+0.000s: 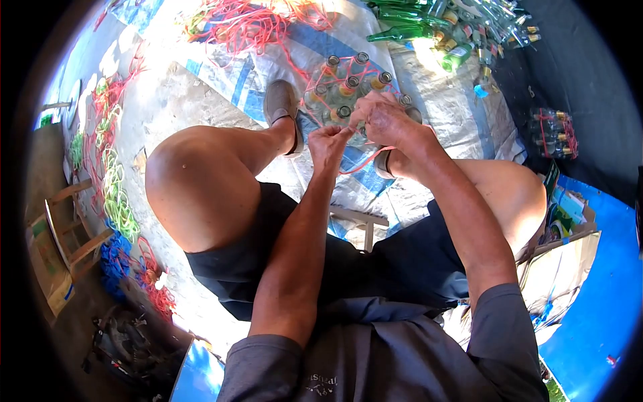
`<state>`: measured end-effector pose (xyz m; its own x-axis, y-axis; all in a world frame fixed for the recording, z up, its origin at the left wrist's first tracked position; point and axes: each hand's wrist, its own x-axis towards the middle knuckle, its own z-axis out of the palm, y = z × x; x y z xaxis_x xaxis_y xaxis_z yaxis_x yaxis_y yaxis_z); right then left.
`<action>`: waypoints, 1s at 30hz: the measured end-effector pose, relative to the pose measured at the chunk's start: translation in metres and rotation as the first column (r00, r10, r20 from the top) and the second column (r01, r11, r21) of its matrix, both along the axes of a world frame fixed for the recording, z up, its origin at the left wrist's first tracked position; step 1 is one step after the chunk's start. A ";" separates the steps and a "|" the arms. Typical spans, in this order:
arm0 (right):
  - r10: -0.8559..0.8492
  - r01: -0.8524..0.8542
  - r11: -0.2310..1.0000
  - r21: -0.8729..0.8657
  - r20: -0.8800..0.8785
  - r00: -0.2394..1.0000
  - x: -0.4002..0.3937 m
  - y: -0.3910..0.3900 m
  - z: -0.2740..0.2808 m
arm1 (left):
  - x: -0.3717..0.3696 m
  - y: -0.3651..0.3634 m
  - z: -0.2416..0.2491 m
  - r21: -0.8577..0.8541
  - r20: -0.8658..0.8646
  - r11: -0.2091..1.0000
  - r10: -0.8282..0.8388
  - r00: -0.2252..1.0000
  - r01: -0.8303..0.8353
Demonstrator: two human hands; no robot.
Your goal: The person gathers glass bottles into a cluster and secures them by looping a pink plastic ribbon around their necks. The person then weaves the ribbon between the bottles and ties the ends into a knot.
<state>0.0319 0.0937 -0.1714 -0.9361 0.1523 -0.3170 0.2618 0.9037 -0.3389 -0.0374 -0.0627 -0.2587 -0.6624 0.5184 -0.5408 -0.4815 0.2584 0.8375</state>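
Between my feet a bundle of clear glass bottles [343, 86] stands upright, mouths up, with red plastic string [315, 79] wrapped around and between them. My left hand [327, 145] is closed in a pinch at the near side of the bundle. Close beside it, my right hand [384, 121] is closed too, over the near right bottles and hiding part of them. The fingertips of both hands almost meet on the string, most of which their fingers hide. A loose red string end [365, 163] curves down below the hands.
A tangle of red string [241, 27] lies beyond the bundle. Loose green and clear bottles [455, 33] are piled at far right. Another tied bottle bundle [554, 134] sits at right, above a cardboard box [562, 251]. Green string [115, 194] and a wooden stool [74, 231] are at left.
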 end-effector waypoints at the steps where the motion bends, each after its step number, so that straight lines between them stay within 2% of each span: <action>1: -0.009 0.009 1.000 -0.004 0.039 0.999 -0.002 0.000 0.001 | 0.000 0.001 -0.003 0.007 -0.013 1.000 0.005 1.000 -0.005; 7: -0.035 0.038 0.999 -0.029 0.102 0.994 -0.009 0.001 0.002 | 0.004 0.004 -0.012 0.050 -0.135 0.997 0.061 0.989 -0.054; 16: 0.011 0.001 0.998 -0.059 0.191 0.982 -0.016 0.007 0.004 | 0.001 0.002 -0.014 -0.023 -0.201 0.998 0.044 0.979 -0.050; 22: 0.040 -0.030 0.998 -0.062 0.160 0.986 -0.013 0.008 0.007 | -0.002 0.004 -0.019 -0.042 -0.228 0.998 0.041 0.973 -0.052; 28: 0.128 -0.145 0.985 0.094 0.174 0.976 -0.010 -0.003 0.017 | -0.002 0.005 -0.013 -0.071 -0.239 0.996 0.041 0.970 -0.060; 30: 0.155 -0.175 0.968 0.179 0.117 0.981 -0.010 -0.007 0.021 | -0.003 0.006 -0.013 -0.094 -0.260 0.995 0.004 0.966 -0.030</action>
